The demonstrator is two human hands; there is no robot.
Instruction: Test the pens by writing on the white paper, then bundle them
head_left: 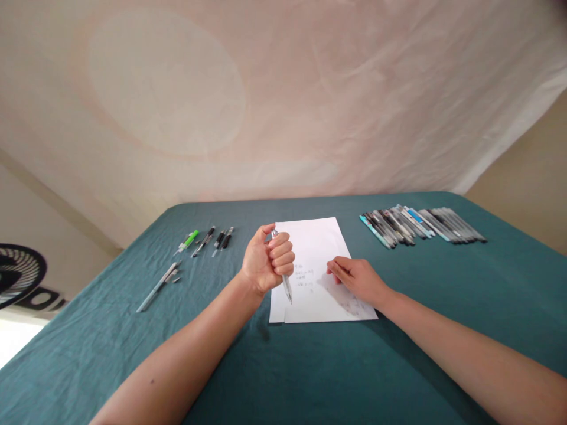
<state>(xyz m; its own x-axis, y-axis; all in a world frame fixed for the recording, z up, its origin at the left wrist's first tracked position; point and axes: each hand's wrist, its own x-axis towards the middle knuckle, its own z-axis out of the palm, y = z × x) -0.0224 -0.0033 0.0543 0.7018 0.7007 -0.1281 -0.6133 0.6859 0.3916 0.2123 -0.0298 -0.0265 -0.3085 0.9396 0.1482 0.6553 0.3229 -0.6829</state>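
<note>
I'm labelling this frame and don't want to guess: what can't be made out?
All in the head view:
Middle of the pen: hidden by the left hand.
Writing on the paper: too small to read.
Fan: cut off by the left edge.
Underside of the right hand: hidden by its back.

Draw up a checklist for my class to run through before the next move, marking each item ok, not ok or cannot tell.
1. Left hand closed around the clear-barrelled pen: ok.
2. Pen tip pointing downward: ok.
3. Pen tip touching the white paper: cannot tell from this view.
4. Right hand over the paper: ok, on its right side.
5. Paper blank: not ok, handwriting shows on it.
6. Row of pens on the right clear of the paper: ok, green tablecloth shows between them.
</note>
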